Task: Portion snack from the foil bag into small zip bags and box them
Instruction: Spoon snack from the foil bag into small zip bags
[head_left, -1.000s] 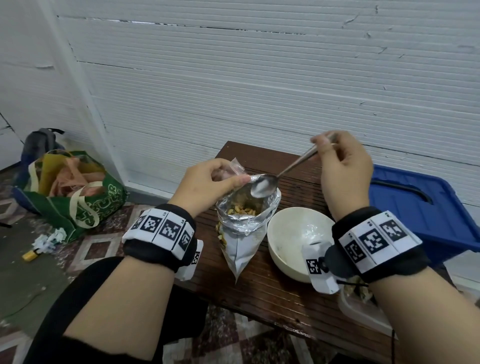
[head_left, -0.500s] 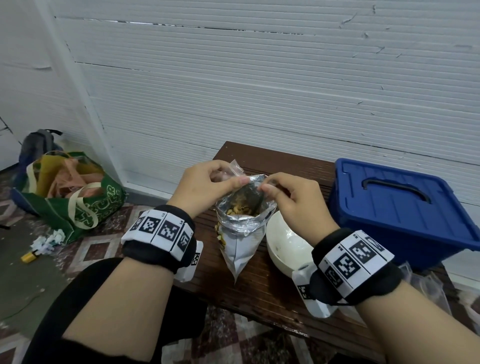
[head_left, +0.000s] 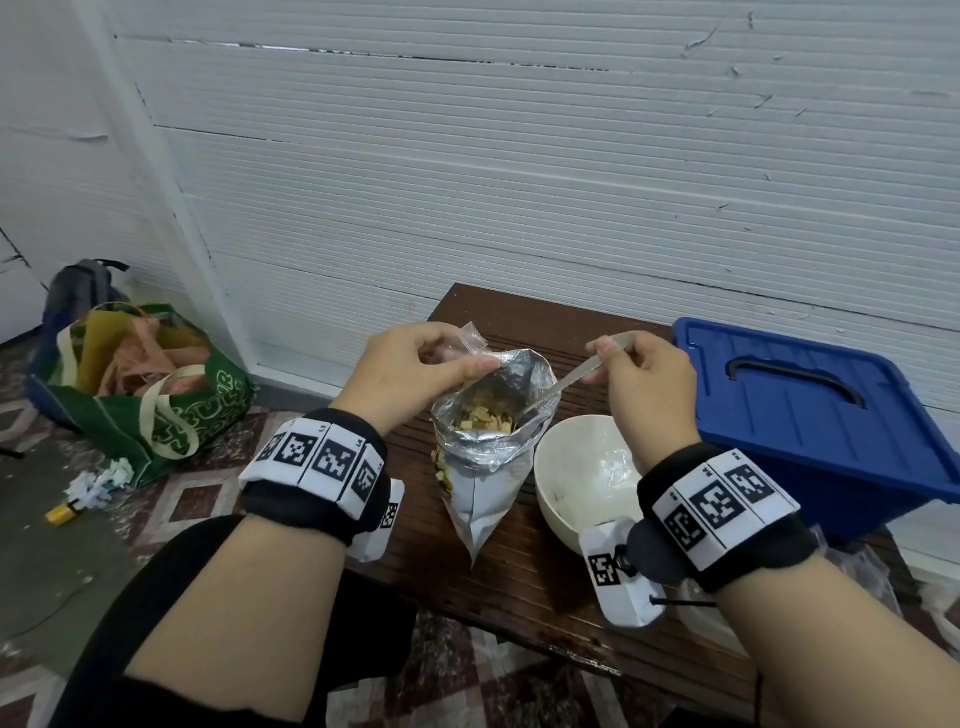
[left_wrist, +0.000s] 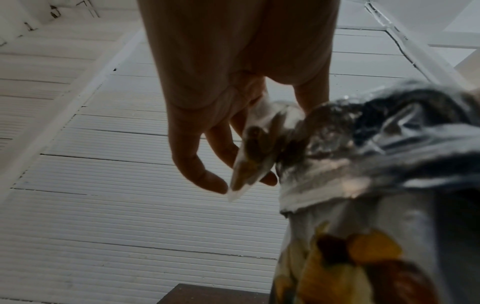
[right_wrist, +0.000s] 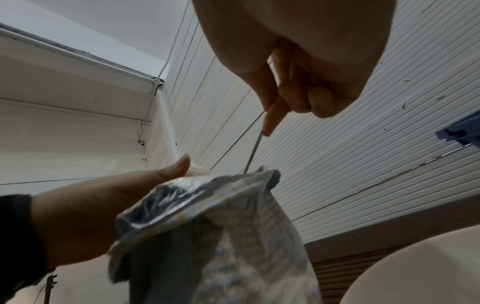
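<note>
step in hand, as judged: scooping snack out of the foil bag (head_left: 488, 457). right hand (head_left: 644, 384) is pinching the spoon (head_left: 576, 376) handle, fingers curled on it; the bowl end is reaching down inside the bag mouth, hidden below the rim. left hand (head_left: 415, 369) is pinching the bag's near rim together with a small zip bag (head_left: 470, 340), which is sticking up just above that grip. foil bag is standing on the table (head_left: 545, 582), beside the white bowl (head_left: 587, 473). next move probably calls for lifting the spoon level, then tipping it into the zip bag mouth held open. blue box (head_left: 810, 415) is sitting lidded, right of the spoon hand.
</note>
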